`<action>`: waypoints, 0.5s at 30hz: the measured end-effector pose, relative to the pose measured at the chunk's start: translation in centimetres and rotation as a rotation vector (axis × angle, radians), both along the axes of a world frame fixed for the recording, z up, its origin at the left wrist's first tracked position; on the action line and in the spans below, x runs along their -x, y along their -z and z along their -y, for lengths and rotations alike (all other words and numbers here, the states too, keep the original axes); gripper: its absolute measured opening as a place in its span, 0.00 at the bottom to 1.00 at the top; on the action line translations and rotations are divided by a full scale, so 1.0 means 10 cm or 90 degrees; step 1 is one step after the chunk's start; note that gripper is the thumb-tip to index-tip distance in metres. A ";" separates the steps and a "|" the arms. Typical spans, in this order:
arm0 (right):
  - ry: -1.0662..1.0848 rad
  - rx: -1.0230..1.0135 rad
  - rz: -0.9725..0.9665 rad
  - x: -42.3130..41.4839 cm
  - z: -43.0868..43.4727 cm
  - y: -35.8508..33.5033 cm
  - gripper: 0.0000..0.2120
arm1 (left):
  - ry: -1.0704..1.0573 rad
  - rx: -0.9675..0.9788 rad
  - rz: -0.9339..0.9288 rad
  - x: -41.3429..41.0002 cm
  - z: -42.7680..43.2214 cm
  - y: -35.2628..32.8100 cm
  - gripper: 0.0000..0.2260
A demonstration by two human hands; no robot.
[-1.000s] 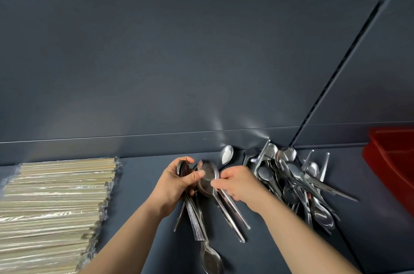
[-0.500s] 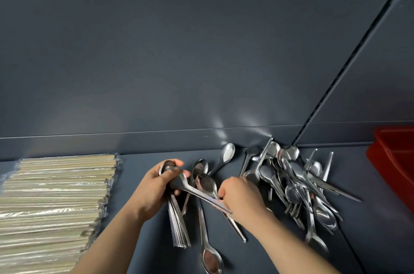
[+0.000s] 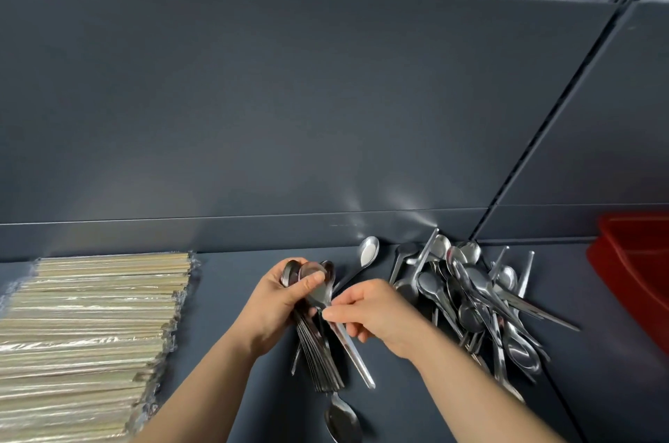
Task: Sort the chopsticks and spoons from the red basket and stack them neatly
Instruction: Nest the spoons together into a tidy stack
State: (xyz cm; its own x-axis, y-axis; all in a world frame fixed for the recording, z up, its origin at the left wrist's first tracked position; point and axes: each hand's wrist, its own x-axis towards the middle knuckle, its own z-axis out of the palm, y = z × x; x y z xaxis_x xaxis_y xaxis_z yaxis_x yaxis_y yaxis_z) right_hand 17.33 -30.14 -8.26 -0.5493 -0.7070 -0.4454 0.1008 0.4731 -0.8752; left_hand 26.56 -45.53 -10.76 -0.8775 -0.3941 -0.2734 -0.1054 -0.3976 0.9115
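My left hand (image 3: 277, 301) grips a nested stack of steel spoons (image 3: 318, 352), bowls up by the thumb and handles fanning down toward me. My right hand (image 3: 376, 312) pinches the handle of the top spoon (image 3: 353, 352) lying on that stack. A loose pile of spoons (image 3: 478, 301) lies tangled to the right. One spoon (image 3: 367, 250) rests alone near the back wall, another (image 3: 342, 419) lies bowl toward me at the front. Wrapped chopsticks (image 3: 90, 334) are stacked in rows at the left. A corner of the red basket (image 3: 637, 269) shows at the right edge.
A grey back panel (image 3: 289, 117) rises straight behind the dark tabletop (image 3: 224, 283). A seam (image 3: 564, 403) in the surface runs diagonally under the loose pile. Bare tabletop lies between the chopsticks and my left hand.
The spoon my right hand held crosswise has been turned and laid along the stack in my left hand. My right hand has slid down to its handle.
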 end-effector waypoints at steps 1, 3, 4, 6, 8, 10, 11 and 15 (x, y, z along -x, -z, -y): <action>-0.007 0.005 -0.003 0.00 0.01 0.00 0.04 | -0.011 0.010 0.001 0.03 -0.01 0.01 0.08; 0.021 0.023 0.000 0.06 0.02 0.00 0.05 | -0.034 0.029 0.003 0.06 0.01 0.02 0.03; 0.064 0.029 -0.011 0.11 0.02 0.01 0.06 | -0.040 0.032 0.007 0.07 0.05 0.03 0.04; 0.170 -0.010 -0.112 0.27 0.02 0.02 0.06 | -0.040 0.032 0.022 0.07 0.14 0.04 0.06; 0.221 -0.090 -0.245 0.43 0.03 0.06 0.08 | -0.026 0.035 0.027 0.06 0.26 0.04 0.08; 0.219 -0.141 -0.316 0.55 0.09 0.09 0.10 | -0.014 0.046 0.037 0.07 0.35 0.02 0.05; 0.211 -0.159 -0.336 0.60 0.14 0.12 0.11 | -0.005 0.060 0.043 0.09 0.38 0.02 0.03; 0.209 -0.193 -0.311 0.72 0.31 0.24 0.12 | 0.009 0.087 0.067 0.13 0.48 -0.02 0.03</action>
